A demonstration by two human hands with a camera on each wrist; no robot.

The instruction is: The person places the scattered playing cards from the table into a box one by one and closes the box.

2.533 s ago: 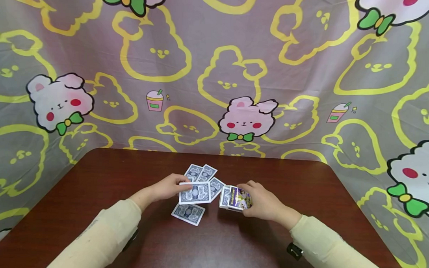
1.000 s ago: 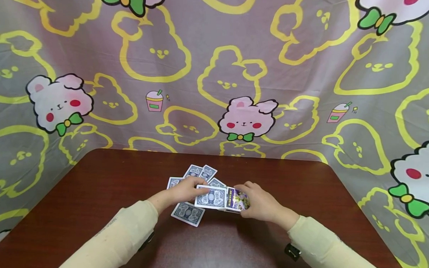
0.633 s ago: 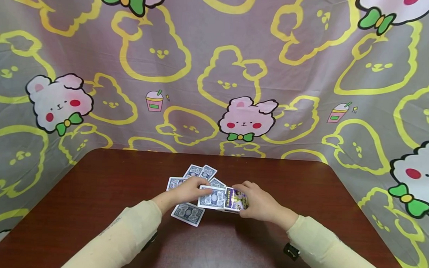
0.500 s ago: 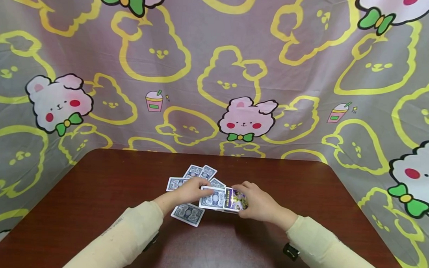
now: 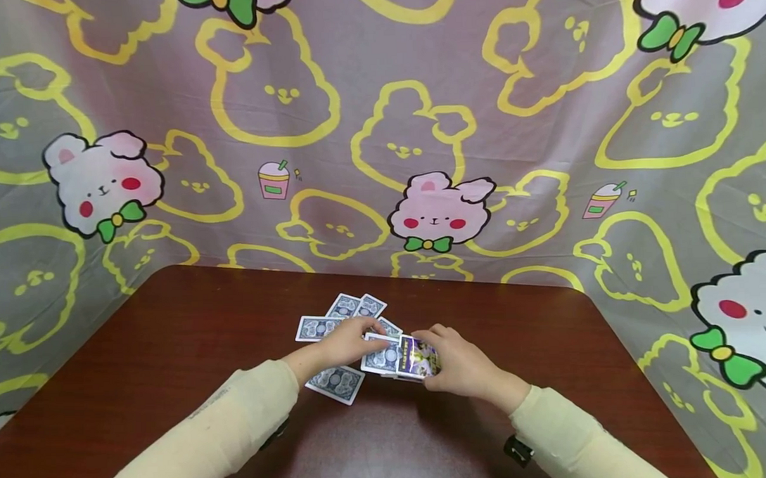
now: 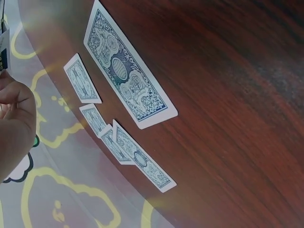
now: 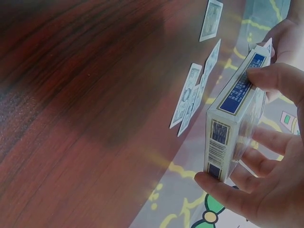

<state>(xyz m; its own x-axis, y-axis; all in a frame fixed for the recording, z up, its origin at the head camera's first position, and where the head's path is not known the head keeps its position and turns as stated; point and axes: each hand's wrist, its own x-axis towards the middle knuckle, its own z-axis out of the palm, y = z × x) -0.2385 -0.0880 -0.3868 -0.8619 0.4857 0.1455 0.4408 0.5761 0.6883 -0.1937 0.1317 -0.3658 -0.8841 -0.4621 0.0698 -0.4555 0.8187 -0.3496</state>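
My left hand (image 5: 348, 341) pinches a blue-backed playing card (image 5: 381, 360) at its left end, thumb on top. The card's right end goes into the mouth of a card box (image 5: 417, 357) with a purple printed face. My right hand (image 5: 465, 364) grips that box from the right. In the right wrist view, the thumb lies on the box's blue-labelled narrow side, with fingers around the other edges. Several face-down playing cards lie by the left hand, one nearer the body (image 5: 336, 385) and one at the left (image 5: 315, 328). The left wrist view shows only part of the left hand (image 6: 16, 107).
Two more cards overlap farther back on the brown wooden table (image 5: 246, 300), and another card (image 5: 389, 327) lies partly hidden behind the hands. A patterned cloth (image 5: 330, 163) with bunny faces hangs behind the table. Dark wrist devices show under both sleeves.
My left hand has moved right with the card, bringing it to the box, and less of the card now shows outside. My right hand and box have shifted slightly left.
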